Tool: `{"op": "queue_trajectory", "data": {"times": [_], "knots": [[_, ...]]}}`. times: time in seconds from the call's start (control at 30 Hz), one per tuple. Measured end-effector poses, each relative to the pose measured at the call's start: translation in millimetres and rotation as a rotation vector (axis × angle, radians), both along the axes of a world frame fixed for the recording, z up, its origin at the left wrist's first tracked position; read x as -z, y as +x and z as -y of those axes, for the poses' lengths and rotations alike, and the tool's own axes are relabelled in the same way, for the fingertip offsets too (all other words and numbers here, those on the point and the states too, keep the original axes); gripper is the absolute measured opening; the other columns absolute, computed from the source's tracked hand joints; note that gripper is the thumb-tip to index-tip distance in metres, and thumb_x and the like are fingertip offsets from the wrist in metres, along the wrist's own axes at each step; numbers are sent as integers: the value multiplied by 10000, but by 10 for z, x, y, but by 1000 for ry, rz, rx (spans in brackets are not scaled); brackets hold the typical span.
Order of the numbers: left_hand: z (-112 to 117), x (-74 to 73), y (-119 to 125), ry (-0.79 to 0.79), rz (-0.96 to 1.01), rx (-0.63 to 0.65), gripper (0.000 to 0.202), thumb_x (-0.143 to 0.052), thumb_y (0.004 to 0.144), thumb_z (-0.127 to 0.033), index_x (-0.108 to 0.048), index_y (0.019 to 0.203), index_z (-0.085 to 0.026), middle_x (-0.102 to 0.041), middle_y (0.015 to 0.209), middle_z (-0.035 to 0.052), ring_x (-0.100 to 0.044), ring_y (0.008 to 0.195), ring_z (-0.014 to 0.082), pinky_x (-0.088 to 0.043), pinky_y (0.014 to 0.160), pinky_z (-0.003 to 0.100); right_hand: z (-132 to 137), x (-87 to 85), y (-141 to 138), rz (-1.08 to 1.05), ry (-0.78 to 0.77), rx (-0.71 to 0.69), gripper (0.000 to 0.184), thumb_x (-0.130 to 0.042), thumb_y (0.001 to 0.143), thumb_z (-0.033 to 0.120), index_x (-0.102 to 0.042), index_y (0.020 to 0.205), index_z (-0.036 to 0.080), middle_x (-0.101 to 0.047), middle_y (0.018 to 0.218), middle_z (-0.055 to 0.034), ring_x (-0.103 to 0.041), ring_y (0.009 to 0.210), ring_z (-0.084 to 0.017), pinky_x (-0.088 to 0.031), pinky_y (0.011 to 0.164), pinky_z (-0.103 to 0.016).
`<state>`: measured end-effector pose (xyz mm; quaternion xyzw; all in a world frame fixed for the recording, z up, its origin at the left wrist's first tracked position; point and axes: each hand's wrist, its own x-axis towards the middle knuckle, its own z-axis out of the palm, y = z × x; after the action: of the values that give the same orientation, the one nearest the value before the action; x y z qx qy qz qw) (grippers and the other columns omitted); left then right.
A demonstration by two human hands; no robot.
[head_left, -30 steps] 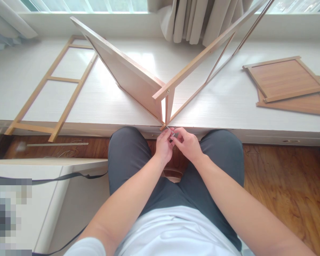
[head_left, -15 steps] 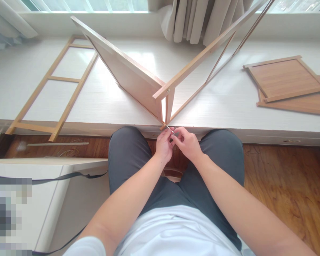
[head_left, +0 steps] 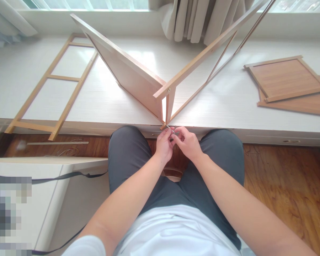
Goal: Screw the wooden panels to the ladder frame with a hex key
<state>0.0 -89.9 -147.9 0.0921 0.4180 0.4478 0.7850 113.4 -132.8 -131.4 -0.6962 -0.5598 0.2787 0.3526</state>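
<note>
My left hand [head_left: 164, 145] and my right hand [head_left: 188, 143] meet at the front edge of a white platform [head_left: 224, 106], fingers pinched together round a small metal key [head_left: 171, 130]. Its tip points at the lower corner where a wooden panel [head_left: 128, 73] joins a thin wooden frame [head_left: 202, 57]. Both pieces stand on edge in a V shape that opens away from me. I sit with my knees against the platform's edge.
A ladder-like wooden frame [head_left: 56, 80] lies flat on the left of the platform. Two wooden panels [head_left: 290, 85] are stacked at the right. Curtains [head_left: 192, 19] hang at the window behind. A white cabinet top [head_left: 42, 170] sits to my lower left, above a wooden floor.
</note>
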Motion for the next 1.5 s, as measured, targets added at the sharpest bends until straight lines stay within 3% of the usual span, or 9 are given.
{"op": "queue_trajectory", "data": {"times": [1.5], "knots": [[-2, 20, 2, 25, -22, 29, 211, -862, 764, -284, -728, 877, -166, -628, 714, -21, -605, 679, 108, -491, 660, 235, -9, -9, 4, -48, 15, 12, 209, -602, 979, 423, -683, 996, 230, -590, 654, 28, -546, 581, -165, -393, 629, -280]]}}
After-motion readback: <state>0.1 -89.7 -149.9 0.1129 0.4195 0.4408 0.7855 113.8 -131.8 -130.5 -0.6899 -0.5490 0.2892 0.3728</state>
